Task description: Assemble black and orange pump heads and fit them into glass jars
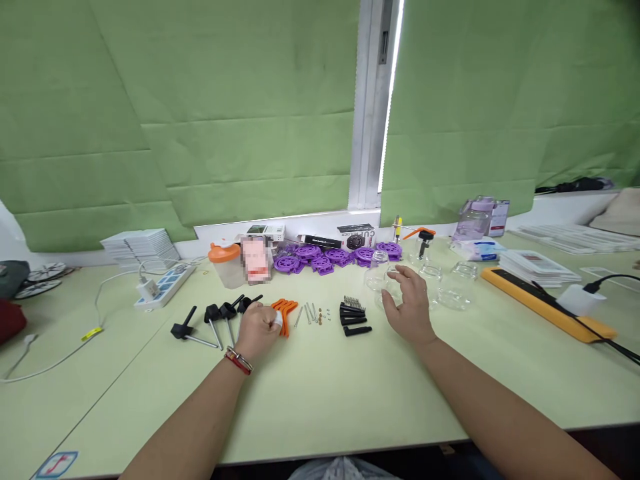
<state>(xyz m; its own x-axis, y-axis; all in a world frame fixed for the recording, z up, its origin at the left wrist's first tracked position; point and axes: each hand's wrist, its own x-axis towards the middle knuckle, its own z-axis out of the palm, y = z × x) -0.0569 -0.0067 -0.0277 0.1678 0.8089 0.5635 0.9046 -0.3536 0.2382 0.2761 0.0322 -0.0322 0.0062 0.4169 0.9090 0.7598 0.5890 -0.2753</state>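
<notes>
My left hand (257, 329) rests on the table (320, 400) with the fingers curled down over the near end of the orange plastic pieces (286, 312); it touches them, but I cannot tell whether it actually grips one. A red bracelet (239, 361) sits on that wrist. My right hand (409, 303) hovers loose and empty, fingers spread, just at the near edge of the clear glass jars (440, 283), which stand in a small cluster beyond the fingertips.

Just left of my left hand I see a row of black-handled pins (215, 320) lying on the table, their metal shafts pointing toward me. Between my hands lie a few thin metal rods (307, 312), some tiny screws (324, 313) and a stack of black flat parts (354, 317) with a row of springs at its far side.

Farther back, a line of purple gear-like parts (333, 257) runs along the wall, with an orange-lidded cup (225, 263) to its left and a white power strip (165, 287) beyond that. At the far right a long yellow bar (545, 303) lies slanted, a black cable (607, 277) crossing near it. Green blinds (175, 113) cover the window behind.
</notes>
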